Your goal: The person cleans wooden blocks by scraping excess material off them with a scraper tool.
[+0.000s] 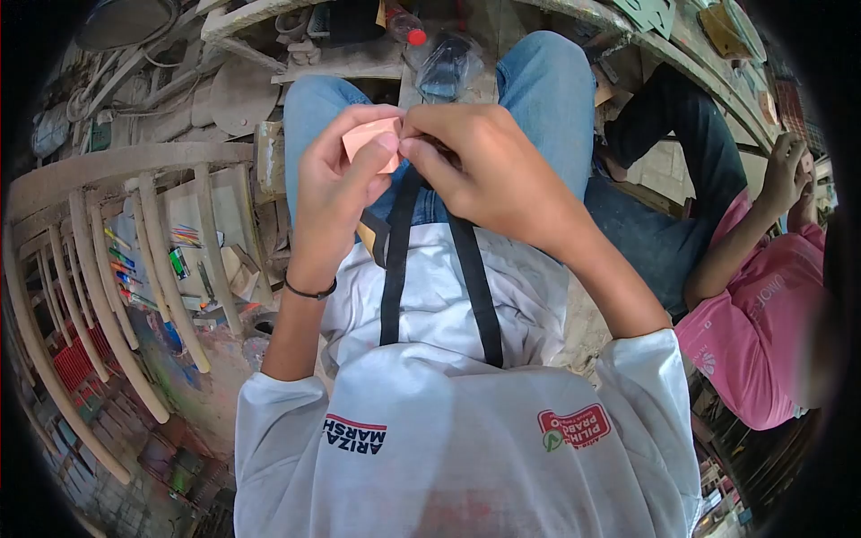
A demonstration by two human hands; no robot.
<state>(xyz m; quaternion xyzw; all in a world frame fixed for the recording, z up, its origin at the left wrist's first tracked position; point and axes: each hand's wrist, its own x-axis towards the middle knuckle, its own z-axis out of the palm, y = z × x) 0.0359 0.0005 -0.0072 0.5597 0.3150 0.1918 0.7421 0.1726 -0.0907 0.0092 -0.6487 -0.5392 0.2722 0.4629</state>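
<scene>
My left hand [332,170] is closed round a small pale pink block [369,143] with flat faces, its thumb pressed on the front. Against the block's right edge, the fingertips of my right hand [471,157] are pinched together. Whatever lies between those fingertips, if anything, is too small and hidden to make out. Both hands are above my lap, between my knees. Below my left wrist a curled strip, black on one side and tan on the other [370,238], lies by the black straps [395,278] over my white shirt.
A wooden slatted rack [134,179] stands at my left, with coloured pens [121,255] beyond its slats. Ahead are a red-capped bottle [413,34], a clear plastic bag [447,63] and a curved workbench edge [682,49]. A co-worker in a pink shirt [753,314] sits close at right.
</scene>
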